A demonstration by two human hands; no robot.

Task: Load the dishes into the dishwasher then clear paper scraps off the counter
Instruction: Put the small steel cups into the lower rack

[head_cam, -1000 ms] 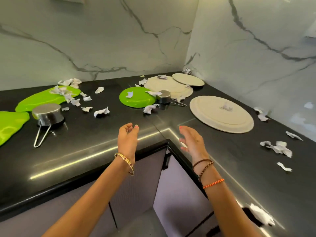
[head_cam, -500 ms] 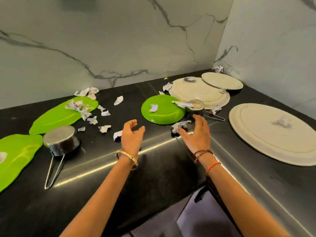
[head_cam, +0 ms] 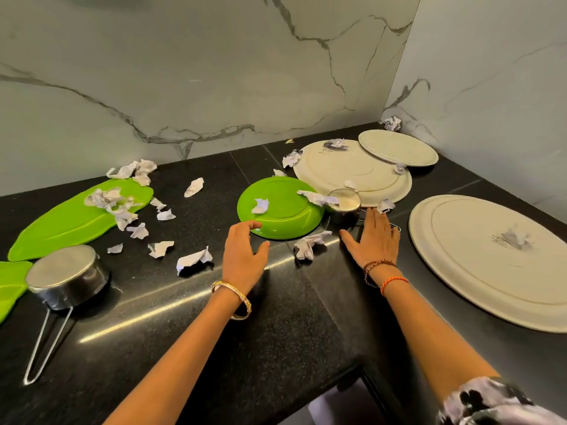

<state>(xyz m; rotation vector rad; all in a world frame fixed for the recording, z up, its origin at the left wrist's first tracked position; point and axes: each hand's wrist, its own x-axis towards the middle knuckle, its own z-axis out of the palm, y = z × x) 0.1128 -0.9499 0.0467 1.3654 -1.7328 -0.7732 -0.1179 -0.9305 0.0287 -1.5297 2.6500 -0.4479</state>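
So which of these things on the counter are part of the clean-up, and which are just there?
Part of the job:
- round green plate
- three cream plates
- green leaf-shaped plates
- two steel cups
- paper scraps
- left hand, right hand

Just there:
- black counter
- marble wall

I see the round plate (head_cam: 280, 207) in the middle of the desk (head_cam: 190, 317), with a paper scrap (head_cam: 260, 205) on it and a small metal cup (head_cam: 344, 205) just to its right. Behind the cup lies a big plate (head_cam: 352, 171), with a smaller plate (head_cam: 397, 147) resting on its back edge, and far right lies a large tray (head_cam: 491, 259). On the left, the pan (head_cam: 66, 276) sits in front of a leaf-shaped plate (head_cam: 76, 220), with more scraps (head_cam: 194, 260) between them and my hands.
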